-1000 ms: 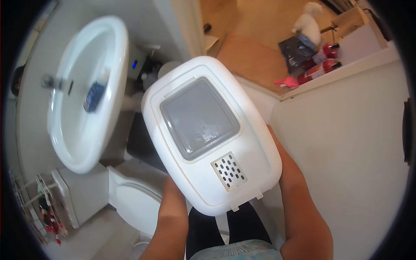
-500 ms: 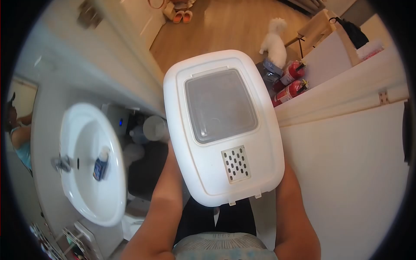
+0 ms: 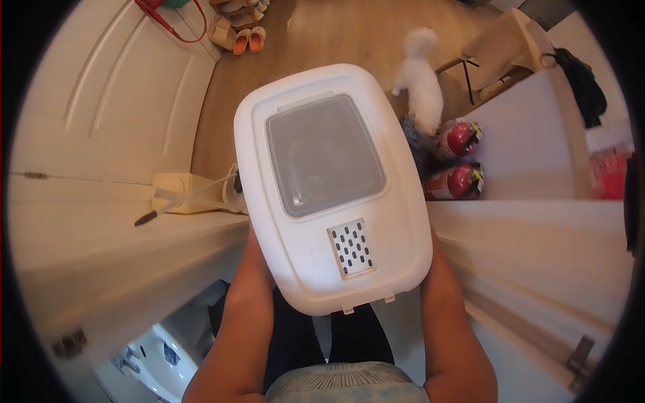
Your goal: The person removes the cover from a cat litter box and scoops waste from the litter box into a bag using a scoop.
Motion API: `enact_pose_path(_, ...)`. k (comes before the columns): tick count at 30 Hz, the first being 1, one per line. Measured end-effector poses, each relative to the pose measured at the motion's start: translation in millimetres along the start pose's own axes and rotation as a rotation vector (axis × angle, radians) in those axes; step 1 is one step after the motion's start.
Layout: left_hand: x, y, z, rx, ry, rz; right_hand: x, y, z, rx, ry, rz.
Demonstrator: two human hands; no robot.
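A white plastic covered litter box (image 3: 403,221) is held up in front of my body, seen from above. Its top has a grey see-through flap (image 3: 326,154) and a small slotted vent panel (image 3: 351,248). Two latch tabs stick out along the edge nearest me. My left forearm (image 3: 245,295) reaches to the box's left side, my right forearm (image 3: 447,295) to its right side. Both hands are hidden by the box, which they carry between them, so the fingers do not show.
I am in a doorway, with the sink (image 3: 158,363) behind at lower left. Two red fire extinguishers (image 3: 457,181) stand at right by a white partition. A white dog (image 3: 420,80) is on the wooden floor ahead. A chair (image 3: 497,47) is at upper right, orange clogs (image 3: 248,41) at upper left.
I have moved forward from beside the sink into the doorway, carrying the litter box. The sink has slid to the lower left, and a white door and yellowish container have come into view.
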State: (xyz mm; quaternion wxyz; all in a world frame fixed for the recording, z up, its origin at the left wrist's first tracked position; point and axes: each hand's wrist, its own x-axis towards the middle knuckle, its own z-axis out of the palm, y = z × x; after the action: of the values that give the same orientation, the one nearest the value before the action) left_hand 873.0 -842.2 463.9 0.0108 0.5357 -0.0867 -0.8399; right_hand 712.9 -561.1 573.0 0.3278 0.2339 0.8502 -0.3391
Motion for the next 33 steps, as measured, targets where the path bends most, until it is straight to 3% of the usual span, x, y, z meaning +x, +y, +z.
enact_pose_path(1,-5.5,20.7,17.7,0.016,0.0,-0.012,-14.1,-40.9,24.7,0.001,0.008,0.002)
enact_pose_path(2,-14.3,-80.5,-2.2,0.039,0.019,-0.031,13.5,71.2,-53.2,0.009,0.015,0.027)
enact_pose_path(3,-34.8,-100.2,8.7,0.066,0.024,0.001,11.3,83.8,-82.2,0.037,-0.006,0.027)
enact_pose_path(8,-8.1,-39.0,57.8,0.091,0.03,-0.013,29.3,3.3,-53.7,0.055,0.021,0.07)
enact_pose_path(10,-138.2,-208.4,28.6,0.087,0.048,0.131,1.7,164.4,-187.4,0.114,-0.093,-0.001)
enact_pose_path(16,-112.7,-243.9,-12.1,0.029,0.101,0.158,54.2,202.9,-168.8,0.112,-0.12,0.002)
enact_pose_path(21,-62.2,-257.8,-27.2,-0.031,0.088,0.189,117.9,209.1,-133.3,0.123,-0.15,-0.016)
enact_pose_path(33,-39.2,-276.7,-36.8,-0.09,0.065,0.265,185.9,210.2,-101.0,0.217,-0.248,-0.018)
